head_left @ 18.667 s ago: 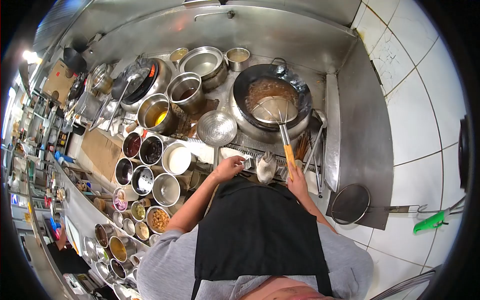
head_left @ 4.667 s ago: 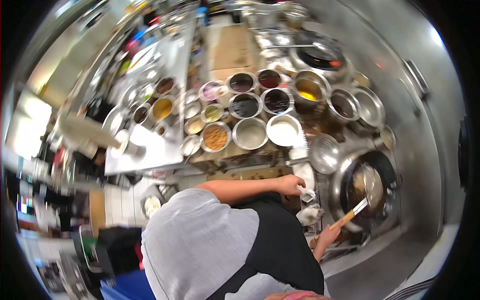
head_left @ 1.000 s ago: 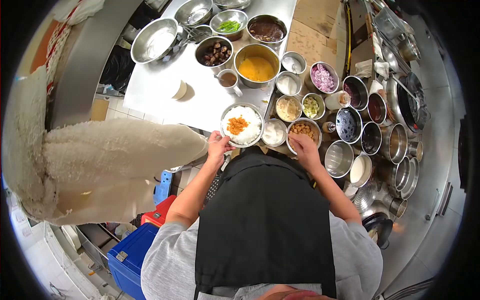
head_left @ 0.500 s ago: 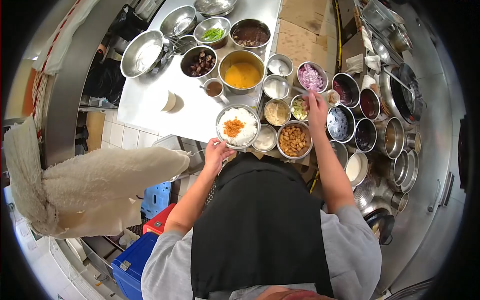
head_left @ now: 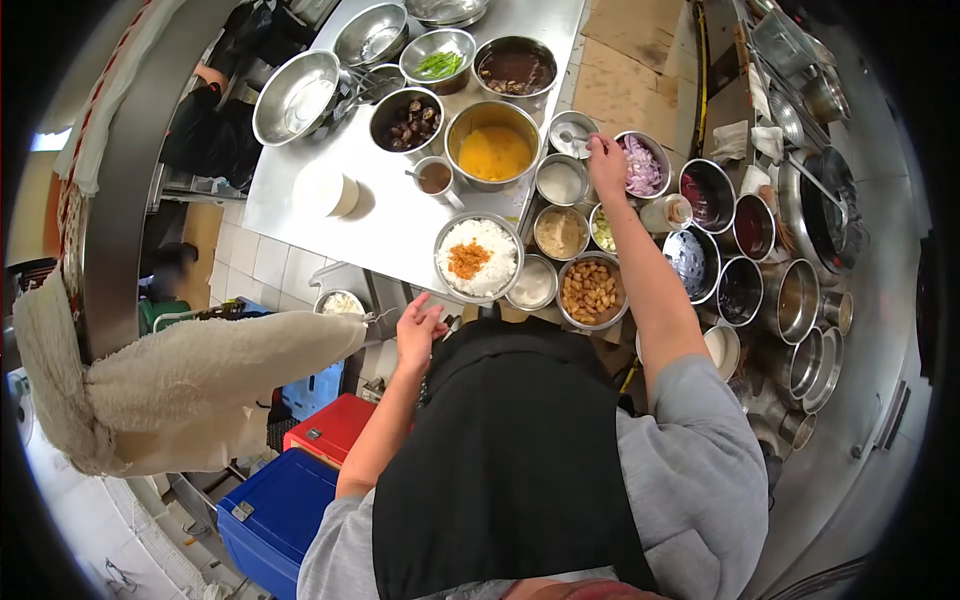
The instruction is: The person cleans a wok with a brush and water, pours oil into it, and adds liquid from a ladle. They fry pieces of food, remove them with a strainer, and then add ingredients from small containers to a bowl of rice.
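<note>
A steel bowl of white rice with orange-brown topping (head_left: 449, 283) stands at the table's front edge. Just below it is my left hand (head_left: 416, 335), its fingers loosely apart and holding nothing. My right hand (head_left: 607, 165) is closed, fingertips pinched on what looks like a thin spoon (head_left: 580, 139) at a small steel container (head_left: 556, 118) with pale contents. Beside that hand is a pot of chopped red onion (head_left: 643, 166). Nearer me stand a container of white powder (head_left: 562, 181), one of beige paste (head_left: 561, 233) and a pot of browned cubes (head_left: 591, 290). My forearm partly hides chopped greens (head_left: 603, 230).
On the steel table (head_left: 283, 217) stand a pot of yellow liquid (head_left: 493, 152), a brown-filled mug (head_left: 434, 178) and a white cup (head_left: 345, 194). Dark sauce pots (head_left: 738, 291) line the right. A hanging cloth (head_left: 220, 350) juts in from the left.
My left hand has come away from the rice bowl, its fingers loosened. My right hand has moved farther back, from beside the chopped greens to the small container behind. The view has shifted slightly.
</note>
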The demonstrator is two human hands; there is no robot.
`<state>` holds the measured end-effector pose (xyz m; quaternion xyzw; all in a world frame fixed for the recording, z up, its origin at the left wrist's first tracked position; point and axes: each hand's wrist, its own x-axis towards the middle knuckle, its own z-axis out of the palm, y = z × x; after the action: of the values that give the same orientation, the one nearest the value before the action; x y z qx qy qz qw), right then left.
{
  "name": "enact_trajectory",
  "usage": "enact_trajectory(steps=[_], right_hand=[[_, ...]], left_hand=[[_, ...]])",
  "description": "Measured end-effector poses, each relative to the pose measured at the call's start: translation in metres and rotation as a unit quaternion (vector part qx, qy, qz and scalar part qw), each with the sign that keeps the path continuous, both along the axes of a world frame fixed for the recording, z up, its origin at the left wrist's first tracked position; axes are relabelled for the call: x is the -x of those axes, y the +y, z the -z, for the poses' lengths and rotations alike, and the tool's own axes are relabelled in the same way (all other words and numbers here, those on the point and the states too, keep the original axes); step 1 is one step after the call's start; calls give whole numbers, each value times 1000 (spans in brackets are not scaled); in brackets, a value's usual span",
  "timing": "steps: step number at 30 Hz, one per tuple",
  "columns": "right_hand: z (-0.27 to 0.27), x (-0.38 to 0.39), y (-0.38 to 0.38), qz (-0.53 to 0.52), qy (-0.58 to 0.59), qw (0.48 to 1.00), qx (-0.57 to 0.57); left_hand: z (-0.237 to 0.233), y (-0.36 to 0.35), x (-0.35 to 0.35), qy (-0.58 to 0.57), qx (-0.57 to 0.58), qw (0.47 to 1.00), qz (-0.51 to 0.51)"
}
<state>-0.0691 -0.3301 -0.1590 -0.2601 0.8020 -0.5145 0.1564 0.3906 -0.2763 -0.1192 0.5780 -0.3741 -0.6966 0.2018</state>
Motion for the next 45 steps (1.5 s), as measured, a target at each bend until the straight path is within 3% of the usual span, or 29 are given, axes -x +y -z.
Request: enact_trajectory(steps=[1,8,19,26,45], right_hand=[[2,2,-2,-1,-3,1000,0],[17,11,-9,-19,-17,1000,17],[24,19,-10,-20,-149,988,46],[23,21,-10,-45,-133,990,22],[23,30,-5,6,-304,948,96]], left_hand=[[-8,4,6,10,9,999,-31],[-23,7,21,43,-7,999,-4],[-22,8,39,29,-9,999,8],[-23,11,44,28,-2,1000,1],[-24,14,44,39,0,999,-14]])
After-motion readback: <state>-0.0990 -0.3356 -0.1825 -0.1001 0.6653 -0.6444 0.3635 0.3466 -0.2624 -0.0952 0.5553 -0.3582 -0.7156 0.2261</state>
